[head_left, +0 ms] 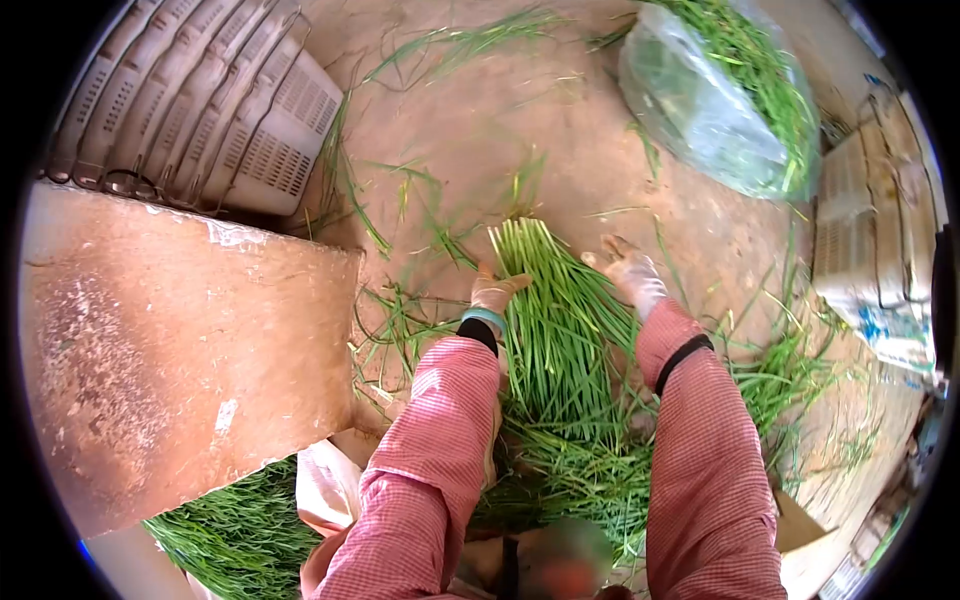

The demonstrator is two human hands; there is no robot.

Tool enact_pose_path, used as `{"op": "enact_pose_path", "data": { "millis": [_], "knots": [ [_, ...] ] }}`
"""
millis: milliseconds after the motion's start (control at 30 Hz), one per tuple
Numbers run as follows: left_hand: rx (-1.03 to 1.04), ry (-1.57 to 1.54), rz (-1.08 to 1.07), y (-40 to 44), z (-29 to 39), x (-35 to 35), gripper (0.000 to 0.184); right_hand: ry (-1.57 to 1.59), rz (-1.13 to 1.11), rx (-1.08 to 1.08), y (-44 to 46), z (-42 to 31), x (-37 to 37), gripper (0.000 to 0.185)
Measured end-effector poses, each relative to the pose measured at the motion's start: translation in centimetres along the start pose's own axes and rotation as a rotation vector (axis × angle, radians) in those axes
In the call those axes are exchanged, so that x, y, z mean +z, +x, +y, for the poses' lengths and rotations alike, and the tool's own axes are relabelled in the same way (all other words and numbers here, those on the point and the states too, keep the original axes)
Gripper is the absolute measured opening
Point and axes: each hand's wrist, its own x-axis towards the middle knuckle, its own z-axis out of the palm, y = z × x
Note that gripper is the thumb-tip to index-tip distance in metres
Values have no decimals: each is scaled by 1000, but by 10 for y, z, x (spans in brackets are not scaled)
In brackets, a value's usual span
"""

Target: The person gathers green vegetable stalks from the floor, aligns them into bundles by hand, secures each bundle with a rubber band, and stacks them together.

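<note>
A thick bundle of chives (555,330) lies on the floor in front of me, pale cut ends pointing away and green leaves toward me. At its left edge rests my left hand (496,293), gloved, its thumb spread from the fingers and reaching over the stalks. My right hand (630,272), also in a thin glove, is just right of the bundle with fingers stretched apart and nothing in them. Loose chives (600,470) are piled nearer to me, under my forearms.
Stacked plastic crates (270,130) stand at upper left, behind a worn board-like surface (200,350). A clear plastic bag (700,110) of greens lies at upper right. More crates (850,220) stand right. Another heap of greens (245,535) is at lower left. Stray leaves litter the floor.
</note>
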Motion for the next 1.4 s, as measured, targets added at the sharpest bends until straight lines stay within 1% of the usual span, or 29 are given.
{"op": "enact_pose_path", "data": {
  "millis": [67, 133, 167, 267, 300, 333, 433, 467, 500, 533, 567, 633, 667, 700, 767, 800, 833, 867, 933, 967, 1000, 1033, 1067, 1100, 1133, 1200, 1267, 1333, 1400],
  "knots": [
    [-57, -54, -17, -9, 21, 4, 89, -29, -65, 31, 43, -13, 32, 71],
    [-173, -224, -283, 3, 13, 7, 105, -361, -216, 69, 64, -35, 51, 79],
    [-30, -167, -291, 10, 1, 11, 115, -311, -154, 133, 55, -47, 57, 85],
    [-197, -129, -216, 16, -7, 28, 115, -87, -260, 258, 43, -75, 54, 91],
    [-244, -141, -136, 12, -8, 34, 103, 54, -263, 227, 40, -73, 55, 88],
    [-247, -140, -140, 8, -9, 35, 103, 54, -261, 232, 34, -68, 49, 88],
    [-38, -304, -410, -35, 10, 37, 75, 389, -456, 83, -8, -68, 14, 74],
    [124, -233, -339, -38, -3, 45, 72, 385, -444, 85, -22, -63, 10, 74],
    [-39, -665, -527, -38, -12, 53, 69, 387, -312, -83, -38, -57, 8, 71],
    [21, -665, -558, -55, -9, 60, 73, 384, -174, -254, -58, -58, 1, 68],
    [150, -428, -510, -77, -8, 67, 78, 471, -6, -256, -82, -62, -1, 65],
    [488, 474, -268, -120, 9, 77, 92, 439, 165, -147, -105, -42, 3, 51],
    [563, 966, -150, -142, 24, 79, 88, 415, 281, -82, -116, -36, 2, 45],
    [583, 965, -157, -156, 36, 74, 88, 493, 324, -177, -137, -53, -19, 39],
    [670, 355, -558, -175, 65, 47, 71, 672, 384, -248, -179, -82, -75, 26],
    [587, 84, -542, -191, 89, 32, 62, 526, 429, -271, -219, -119, -122, 31],
    [507, -184, -525, -206, 119, 16, 56, 780, 448, -460, -247, -140, -156, 28],
    [583, -303, -464, -220, 142, -1, 51, 802, 478, -613, -281, -159, -190, 26],
    [678, -346, -499, -256, 188, -36, 61, 775, 532, -792, -338, -176, -238, 27],
    [806, -401, -541, -277, 199, -41, 70, 747, 364, -720, -352, -179, -252, 25],
    [878, -357, -588, -298, 207, -41, 85, 721, 195, -635, -356, -183, -261, 23],
    [972, -290, -607, -323, 210, -34, 96, 314, 257, -473, -335, -177, -255, 21],
    [1063, -220, -620, -349, 208, -23, 107, 199, 319, -178, -323, -164, -239, 23],
    [1123, -100, -617, -363, 198, -14, 115, 135, 372, -186, -329, -164, -225, 27],
    [1188, 11, -593, -376, 184, -3, 124, 360, 259, -446, -352, -186, -213, 31],
    [1075, -43, -633, -410, 151, 15, 130, 418, 47, -313, -387, -226, -199, 33],
    [486, -488, -1010, -448, 142, 13, 104, 367, -36, -253, -400, -269, -164, 34],
    [469, -653, -1003, -442, 119, 12, 85, 196, -88, -173, -402, -294, -139, 45],
    [324, -921, -865, -443, 112, -25, 76, 265, -135, -345, -410, -334, -95, 65]
  ]
}}
